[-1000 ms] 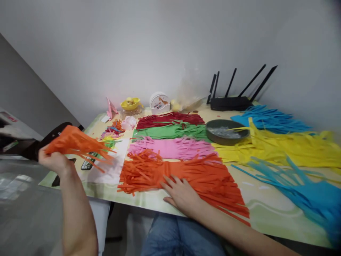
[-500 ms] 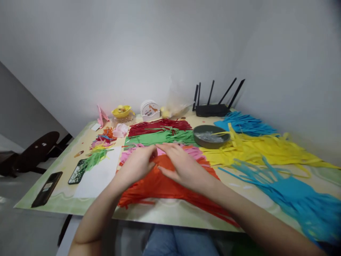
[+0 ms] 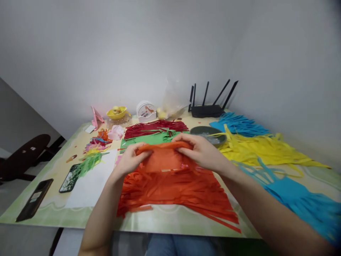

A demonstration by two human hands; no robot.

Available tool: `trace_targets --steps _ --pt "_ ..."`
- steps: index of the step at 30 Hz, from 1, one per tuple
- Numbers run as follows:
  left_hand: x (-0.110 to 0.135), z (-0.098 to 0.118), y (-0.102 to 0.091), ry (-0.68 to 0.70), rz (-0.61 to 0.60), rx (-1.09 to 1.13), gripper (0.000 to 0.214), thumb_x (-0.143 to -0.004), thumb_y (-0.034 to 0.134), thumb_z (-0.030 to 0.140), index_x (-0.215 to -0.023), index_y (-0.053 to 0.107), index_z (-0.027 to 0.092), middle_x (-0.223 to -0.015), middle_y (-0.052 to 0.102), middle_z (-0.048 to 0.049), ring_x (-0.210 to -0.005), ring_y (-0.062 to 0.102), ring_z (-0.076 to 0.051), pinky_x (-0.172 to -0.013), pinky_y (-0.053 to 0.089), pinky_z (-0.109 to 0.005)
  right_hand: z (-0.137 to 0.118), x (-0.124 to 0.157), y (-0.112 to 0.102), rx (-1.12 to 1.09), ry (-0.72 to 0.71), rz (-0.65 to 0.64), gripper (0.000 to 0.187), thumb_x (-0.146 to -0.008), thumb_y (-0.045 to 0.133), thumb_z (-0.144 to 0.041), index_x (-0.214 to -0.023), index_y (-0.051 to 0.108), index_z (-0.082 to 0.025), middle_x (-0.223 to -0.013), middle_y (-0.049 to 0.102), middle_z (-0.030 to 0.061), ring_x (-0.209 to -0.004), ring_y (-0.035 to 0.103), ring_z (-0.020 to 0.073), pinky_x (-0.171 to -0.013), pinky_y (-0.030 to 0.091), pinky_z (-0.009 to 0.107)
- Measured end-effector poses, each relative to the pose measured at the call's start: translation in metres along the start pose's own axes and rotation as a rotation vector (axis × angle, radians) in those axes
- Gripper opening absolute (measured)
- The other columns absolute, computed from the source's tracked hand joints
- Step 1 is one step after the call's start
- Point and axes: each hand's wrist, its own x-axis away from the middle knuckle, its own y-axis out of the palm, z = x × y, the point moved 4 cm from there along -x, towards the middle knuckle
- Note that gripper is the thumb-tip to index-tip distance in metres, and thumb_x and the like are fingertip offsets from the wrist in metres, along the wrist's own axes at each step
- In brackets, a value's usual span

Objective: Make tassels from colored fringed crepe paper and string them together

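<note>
orange fringed sheet (image 3: 170, 177): matt paper, pinched under fingertips (image 3: 186, 147) | table (image 3: 87, 218): glossy smooth printed top | bowl (image 3: 213, 132) beyond fingers: dull dark metal-like | router (image 3: 207, 110): matt black plastic | phones (image 3: 34, 199): glossy glass

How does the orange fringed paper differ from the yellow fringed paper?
The orange fringed paper has its far edge gripped by the left hand and right hand; the yellow fringed paper lies untouched. Orange is near the table's front edge, yellow farther right. Both are cut into strips.
</note>
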Motion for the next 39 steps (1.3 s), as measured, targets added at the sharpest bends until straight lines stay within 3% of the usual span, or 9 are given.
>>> trace_targets --steps 5,11,16,21,25,27,32,36,39 --pt "0.001 -0.006 -0.006 0.049 0.064 0.064 0.025 -0.077 0.059 0.021 -0.098 0.072 0.018 -0.087 0.07 -0.0034 -0.069 0.057 -0.014 -0.06 0.041 -0.022 0.014 0.002 0.001 -0.203 -0.012 0.002 0.025 -0.078 0.052 -0.019 -0.097 0.068 -0.017 -0.095 0.07 0.0039 -0.089 0.063 0.0184 -0.08 0.048 0.028" --pt "-0.001 -0.021 -0.008 0.107 -0.027 0.167 0.026 -0.067 0.051 0.008 -0.068 0.075 0.017 -0.073 0.069 -0.0059 -0.073 0.058 -0.018 -0.069 0.042 -0.028 0.038 0.005 0.003 -0.341 0.002 -0.013 0.036 -0.065 0.044 -0.009 -0.081 0.075 -0.019 -0.087 0.071 0.003 -0.082 0.065 0.0164 -0.074 0.049 0.026" --pt "-0.002 -0.02 -0.01 0.111 0.023 0.129 0.017 -0.068 0.048 0.008 -0.062 0.061 0.017 -0.068 0.057 -0.0026 -0.07 0.052 -0.015 -0.068 0.04 -0.026 0.036 0.005 0.002 -0.232 -0.068 -0.069 0.028 -0.073 0.048 -0.011 -0.082 0.073 -0.02 -0.091 0.068 0.0046 -0.091 0.063 0.0181 -0.081 0.048 0.029" --pt "0.001 -0.017 -0.01 0.098 -0.073 0.016 0.01 -0.081 0.053 0.026 -0.082 0.057 0.017 -0.081 0.056 -0.0034 -0.076 0.052 -0.016 -0.069 0.041 -0.025 0.029 0.009 -0.001 -0.122 -0.123 -0.199 0.025 -0.083 0.055 -0.027 -0.1 0.071 -0.02 -0.102 0.066 0.008 -0.1 0.061 0.0212 -0.089 0.047 0.034" --pt "0.003 -0.011 -0.005 0.142 -0.157 -0.16 0.049 -0.077 0.068 0.032 -0.122 0.05 0.022 -0.123 0.057 -0.0094 -0.109 0.054 -0.023 -0.092 0.042 -0.031 0.032 0.009 -0.003 -0.101 -0.055 -0.212 0.028 -0.082 0.06 -0.035 -0.104 0.07 -0.02 -0.106 0.067 0.0083 -0.103 0.061 0.0225 -0.093 0.046 0.035" --pt "0.002 -0.01 0.002 0.181 -0.22 -0.217 0.061 -0.073 0.072 0.029 -0.129 0.048 0.025 -0.131 0.055 -0.0091 -0.116 0.052 -0.025 -0.098 0.04 -0.032 0.034 0.008 -0.003 -0.106 0.015 -0.187 0.032 -0.082 0.061 -0.036 -0.108 0.069 -0.02 -0.11 0.068 0.0084 -0.105 0.061 0.0232 -0.096 0.046 0.035" --pt "-0.008 -0.02 0.0 0.133 -0.01 -0.105 0.007 -0.079 0.056 0.015 -0.084 0.055 0.019 -0.088 0.062 -0.0029 -0.084 0.057 -0.016 -0.077 0.043 -0.026 0.038 0.005 -0.009 -0.125 0.129 -0.039 0.026 -0.081 0.058 -0.03 -0.102 0.07 -0.02 -0.103 0.07 0.0056 -0.097 0.064 0.0218 -0.087 0.05 0.03" --pt "-0.011 -0.029 -0.01 0.034 -0.074 0.149 0.026 -0.076 0.064 0.022 -0.071 0.039 0.019 -0.081 0.056 -0.001 -0.073 0.052 -0.013 -0.065 0.04 -0.023 0.035 0.003 -0.014 -0.183 0.157 0.01 0.026 -0.075 0.056 -0.022 -0.097 0.07 -0.017 -0.097 0.07 0.0044 -0.087 0.066 0.0192 -0.074 0.052 0.025" --pt "-0.01 -0.025 -0.015 0.048 -0.173 0.157 0.03 -0.072 0.072 0.03 -0.076 0.045 0.018 -0.09 0.061 -0.0057 -0.085 0.057 -0.018 -0.076 0.043 -0.028 0.032 0.0 -0.012 -0.252 0.205 0.009 0.026 -0.072 0.054 -0.019 -0.094 0.069 -0.016 -0.09 0.07 0.0038 -0.076 0.065 0.0167 -0.061 0.05 0.021"
